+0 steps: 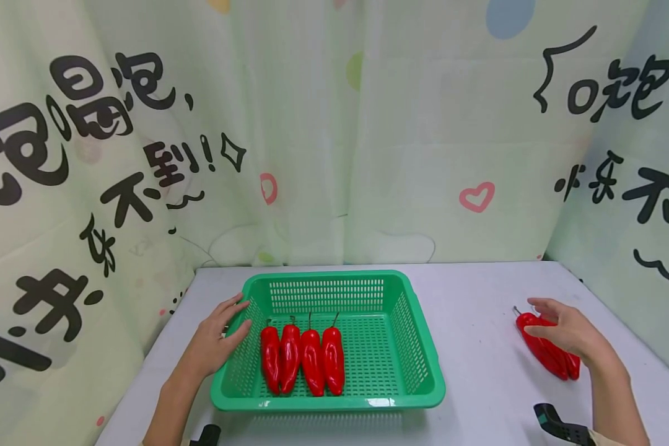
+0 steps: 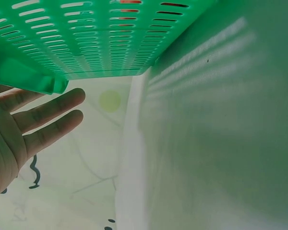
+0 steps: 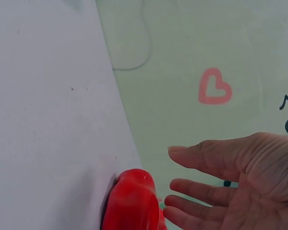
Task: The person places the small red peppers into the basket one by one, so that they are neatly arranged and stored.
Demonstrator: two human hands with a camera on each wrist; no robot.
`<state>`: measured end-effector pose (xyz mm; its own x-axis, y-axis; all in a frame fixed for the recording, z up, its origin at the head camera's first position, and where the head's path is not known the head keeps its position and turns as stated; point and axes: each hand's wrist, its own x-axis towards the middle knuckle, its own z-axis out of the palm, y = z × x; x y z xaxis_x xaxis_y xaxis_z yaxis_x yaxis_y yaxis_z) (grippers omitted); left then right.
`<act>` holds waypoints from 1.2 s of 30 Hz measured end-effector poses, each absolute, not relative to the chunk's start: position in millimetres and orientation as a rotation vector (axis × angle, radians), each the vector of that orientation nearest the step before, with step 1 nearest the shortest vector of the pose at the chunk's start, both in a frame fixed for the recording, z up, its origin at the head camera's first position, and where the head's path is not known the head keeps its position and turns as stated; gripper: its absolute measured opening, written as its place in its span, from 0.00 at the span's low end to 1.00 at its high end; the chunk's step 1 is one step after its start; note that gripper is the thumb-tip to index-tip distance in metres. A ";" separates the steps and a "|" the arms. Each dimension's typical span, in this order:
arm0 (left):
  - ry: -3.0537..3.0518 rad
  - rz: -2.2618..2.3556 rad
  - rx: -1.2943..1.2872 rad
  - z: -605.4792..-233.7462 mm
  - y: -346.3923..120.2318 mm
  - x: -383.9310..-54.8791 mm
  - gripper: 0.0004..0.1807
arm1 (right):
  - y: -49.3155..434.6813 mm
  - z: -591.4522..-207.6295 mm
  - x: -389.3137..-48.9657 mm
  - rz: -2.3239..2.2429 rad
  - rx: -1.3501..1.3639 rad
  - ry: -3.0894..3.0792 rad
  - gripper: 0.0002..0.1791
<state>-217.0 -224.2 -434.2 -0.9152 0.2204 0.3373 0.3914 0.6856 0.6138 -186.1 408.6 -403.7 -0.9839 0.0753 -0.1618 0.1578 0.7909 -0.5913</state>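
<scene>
A bunch of red peppers (image 1: pixel 545 352) lies on the white table (image 1: pixel 479 371) at the frame's right, the right hand (image 1: pixel 567 331) close by, thumb and fingers parted. Lower centre, the left hand (image 1: pixel 216 339), fingers spread, meets a green basket's rim (image 1: pixel 329 404); inside stand out four more peppers (image 1: pixel 312 364).

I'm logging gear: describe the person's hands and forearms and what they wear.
The left hand and right hand are ungloved. A curved black wrist mount with a teal patch shows by the bare right forearm, part of a black piece by the bare left forearm. A cream sleeve edge appears at the right.
</scene>
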 end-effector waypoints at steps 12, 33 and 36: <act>-2.655 -1.051 -0.502 -433.9 -223.9 -216.8 0.26 | 408.5 -408.2 -187.0 -0.952 0.232 2.815 0.48; -2.648 -1.056 -0.509 -434.1 -224.4 -216.7 0.26 | 397.8 -420.5 -193.8 -0.921 0.275 2.816 0.48; -2.648 -1.058 -0.506 -433.8 -224.4 -216.6 0.26 | 397.9 -425.1 -195.2 -0.923 0.266 2.804 0.48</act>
